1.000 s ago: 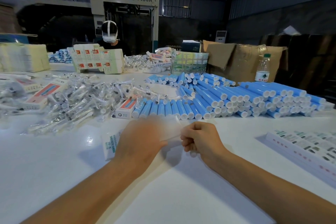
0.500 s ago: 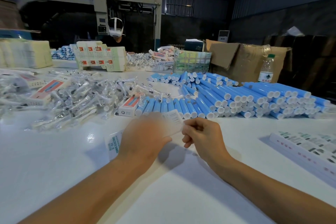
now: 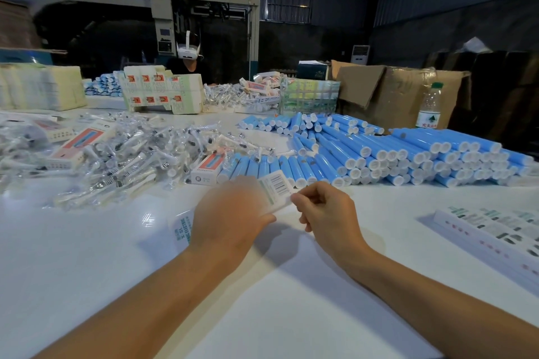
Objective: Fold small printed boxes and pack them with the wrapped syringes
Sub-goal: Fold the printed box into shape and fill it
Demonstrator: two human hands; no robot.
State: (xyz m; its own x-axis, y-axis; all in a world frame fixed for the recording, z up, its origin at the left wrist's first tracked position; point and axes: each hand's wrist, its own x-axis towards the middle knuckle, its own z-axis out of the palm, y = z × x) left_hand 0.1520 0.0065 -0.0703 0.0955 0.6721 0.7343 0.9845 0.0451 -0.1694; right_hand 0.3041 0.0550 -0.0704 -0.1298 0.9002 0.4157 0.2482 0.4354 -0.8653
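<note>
Both hands low over the white bench (image 3: 87, 271), meeting on one small printed box (image 3: 277, 188) lifted just clear of the surface, barcode panel turned up toward the camera. Right hand (image 3: 326, 213) curled, fingertips pinching the box's near right edge, probably to steady it while the other side gets worked. Left hand (image 3: 230, 216) blurred with motion, thumb side against the box's lower edge; whether its grip closes on the card or merely pushes, cannot tell. Held centrally, close to the body, likely so flaps can be squared by both hands at once. Box not yet clearly erected, so judged early in the folding step, nothing packed.

Supplies ranged within reach: wrapped syringes (image 3: 122, 160) heaped at left beyond the hands, with a few finished red-and-white cartons (image 3: 207, 169) lying among them; blue tubes (image 3: 379, 154) stacked in rows at right; flat box blanks (image 3: 495, 230) piled at far right, near the right forearm. Another printed flat (image 3: 182, 227) lying on the bench, partly under the left wrist. Across the bench, another person (image 3: 189, 61) with similar stock
</note>
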